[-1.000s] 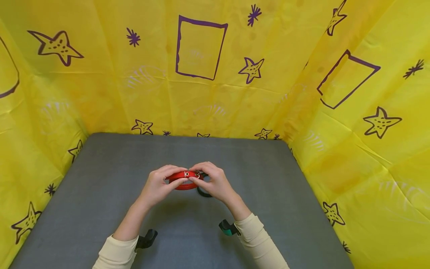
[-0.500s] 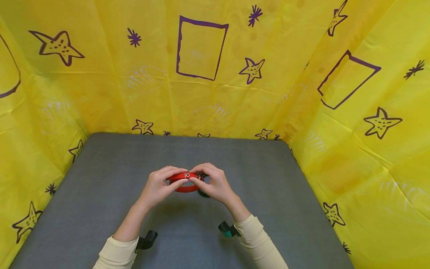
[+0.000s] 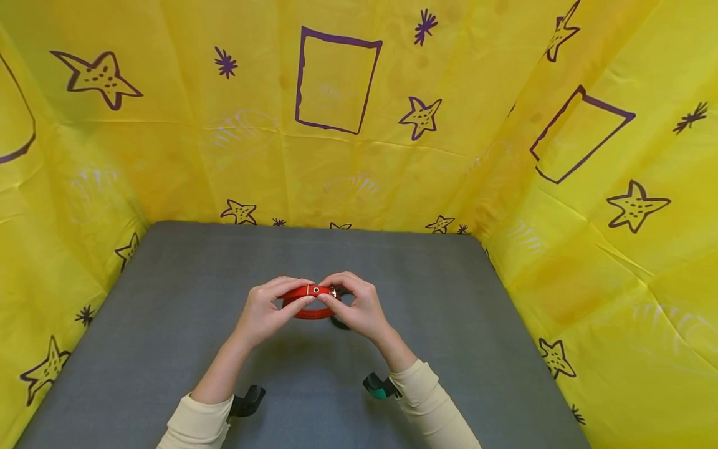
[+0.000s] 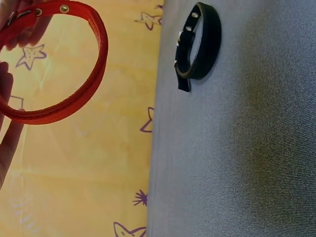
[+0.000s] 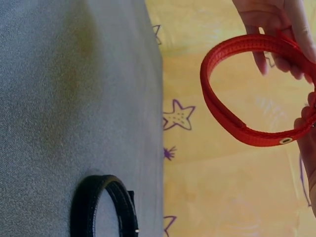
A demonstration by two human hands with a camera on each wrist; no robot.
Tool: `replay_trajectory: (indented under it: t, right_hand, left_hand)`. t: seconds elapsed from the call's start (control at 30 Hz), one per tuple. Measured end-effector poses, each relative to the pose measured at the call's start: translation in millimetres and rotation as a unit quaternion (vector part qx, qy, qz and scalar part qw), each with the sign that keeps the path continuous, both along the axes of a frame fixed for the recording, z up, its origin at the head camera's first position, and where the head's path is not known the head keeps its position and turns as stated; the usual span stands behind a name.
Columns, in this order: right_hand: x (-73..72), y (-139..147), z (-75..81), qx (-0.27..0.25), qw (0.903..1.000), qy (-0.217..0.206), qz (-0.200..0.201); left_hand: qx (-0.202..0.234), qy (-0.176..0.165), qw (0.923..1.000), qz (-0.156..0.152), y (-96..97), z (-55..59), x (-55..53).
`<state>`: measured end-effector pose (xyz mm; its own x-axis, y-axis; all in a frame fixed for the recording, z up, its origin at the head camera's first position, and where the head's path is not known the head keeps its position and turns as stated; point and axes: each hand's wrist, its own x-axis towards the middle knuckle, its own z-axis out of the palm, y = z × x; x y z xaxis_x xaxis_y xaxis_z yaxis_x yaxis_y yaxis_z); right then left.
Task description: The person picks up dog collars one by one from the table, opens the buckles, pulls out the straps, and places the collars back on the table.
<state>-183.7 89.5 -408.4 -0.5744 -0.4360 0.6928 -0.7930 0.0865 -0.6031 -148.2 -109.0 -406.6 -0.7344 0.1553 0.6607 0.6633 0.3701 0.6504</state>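
Both hands hold a red collar (image 3: 314,314) that is closed into a loop, above the table. The left hand (image 3: 268,310) pinches the left part of its upper band between thumb and fingers. On the right, the right hand (image 3: 357,307) pinches the band beside a metal buckle (image 3: 333,292). A metal eyelet (image 3: 316,290) shows between the two sets of fingertips. In the left wrist view, the loop of the red collar (image 4: 102,54) hangs freely, with eyelets along its top. Beyond it, a black collar (image 4: 211,42) stands on edge on the table, mostly hidden by the right hand in the head view.
The grey tabletop (image 3: 185,324) spreads under the arms. Yellow cloth (image 3: 336,156) with purple stars and outlines walls it in at the back and both sides. A dark wrist mount (image 3: 247,401) sits at the left cuff, another mount (image 3: 381,386) at the right.
The hands stay almost in place, still pinching the red collar. Its upper band has turned slightly, and the eyelet sits a little farther right. The black collar has not moved.
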Motion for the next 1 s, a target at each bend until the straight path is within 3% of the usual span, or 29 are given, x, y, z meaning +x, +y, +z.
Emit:
replay_trajectory:
  t: [0.43,0.67,0.7,0.87,1.0]
  right_hand:
    - [-0.2,-4.6,-6.7,-0.041,0.9987,-0.031,0.006]
    - [-2.3,-5.5,-14.2,-0.058,0.9965,-0.061,0.008]
    - [-4.0,-5.0,-17.8,-0.057,0.9962,-0.065,0.008]
    - [-17.5,0.3,-34.4,-0.025,0.998,-0.059,0.002]
    - [-22.3,5.3,-32.5,0.028,0.9992,-0.027,-0.008]
  left_hand:
    - [0.006,-0.012,0.9998,0.018,-1.2,-2.5,0.6]
    - [0.021,0.003,0.9995,0.021,-7.2,-38.7,-18.8]
    - [0.022,0.005,0.9995,0.02,-7.4,-39.8,-19.2]
    - [0.009,0.013,0.9997,0.017,-8.0,-40.2,-19.4]
    - [-0.018,0.022,0.9994,0.022,-8.4,-38.5,-18.4]
